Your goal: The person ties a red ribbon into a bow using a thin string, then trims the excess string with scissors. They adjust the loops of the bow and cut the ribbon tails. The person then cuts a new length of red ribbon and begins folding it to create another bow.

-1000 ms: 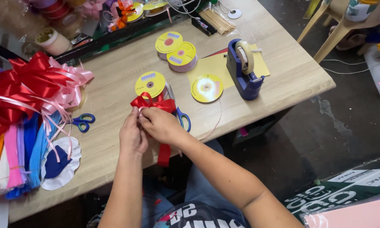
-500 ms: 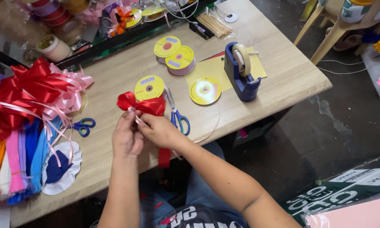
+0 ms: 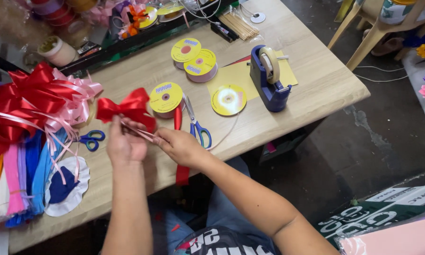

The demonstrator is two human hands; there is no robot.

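Above the wooden table (image 3: 311, 80) my left hand (image 3: 123, 144) pinches the middle of a red ribbon bow (image 3: 125, 107), its loops spread upward. My right hand (image 3: 179, 146) sits just to the right and pulls a thin pale ribbon strand (image 3: 139, 132) that runs from the bow's centre. A red ribbon tail (image 3: 180, 172) hangs off the table's front edge under my right hand. Blue-handled scissors (image 3: 198, 128) lie right beside that hand, next to a yellow ribbon spool (image 3: 166, 98).
A pile of finished red and pink bows (image 3: 33, 101) and coloured ribbons fills the left side, with small blue scissors (image 3: 90, 139) beside it. Two more yellow spools (image 3: 193, 59), a flat spool (image 3: 228, 100) and a blue tape dispenser (image 3: 269, 78) stand further right.
The bow has moved left and up with my hands. My right hand has drawn away from the left, stretching the thin strand between them.
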